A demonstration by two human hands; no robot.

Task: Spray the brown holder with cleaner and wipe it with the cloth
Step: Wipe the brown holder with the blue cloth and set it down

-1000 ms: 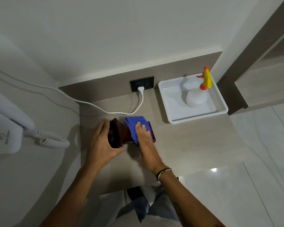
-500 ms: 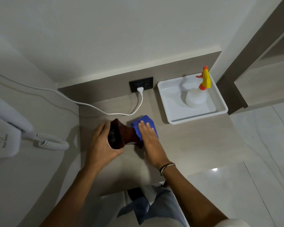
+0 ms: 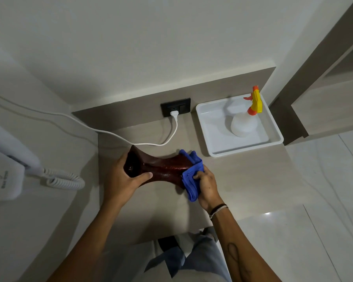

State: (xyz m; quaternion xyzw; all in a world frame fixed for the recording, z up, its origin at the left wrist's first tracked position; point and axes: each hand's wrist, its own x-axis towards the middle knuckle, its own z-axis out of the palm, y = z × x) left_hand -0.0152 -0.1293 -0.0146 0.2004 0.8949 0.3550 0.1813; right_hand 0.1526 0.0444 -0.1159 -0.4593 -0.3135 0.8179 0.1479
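Observation:
The brown holder [image 3: 163,167] is dark, glossy and waisted, lying on its side over the beige counter [image 3: 243,180]. My left hand [image 3: 122,180] grips its open left end, thumb across the rim. My right hand [image 3: 207,184] clutches the bunched blue cloth [image 3: 192,178] and presses it against the holder's right end, which the cloth covers. The spray bottle [image 3: 245,124], white with a yellow and orange trigger head, stands upright in the white tray [image 3: 212,129] at the back right, apart from both hands.
A white cable [image 3: 151,143] runs from a black wall socket [image 3: 175,107] across the counter just behind the holder. A white wall-mounted device with a coiled cord [image 3: 63,180] hangs on the left. The counter's front edge lies near my knees; tiled floor is to the right.
The holder has swung flatter, its length now running left to right. My right hand slid the cloth from the holder's top down around its right end and closed on it.

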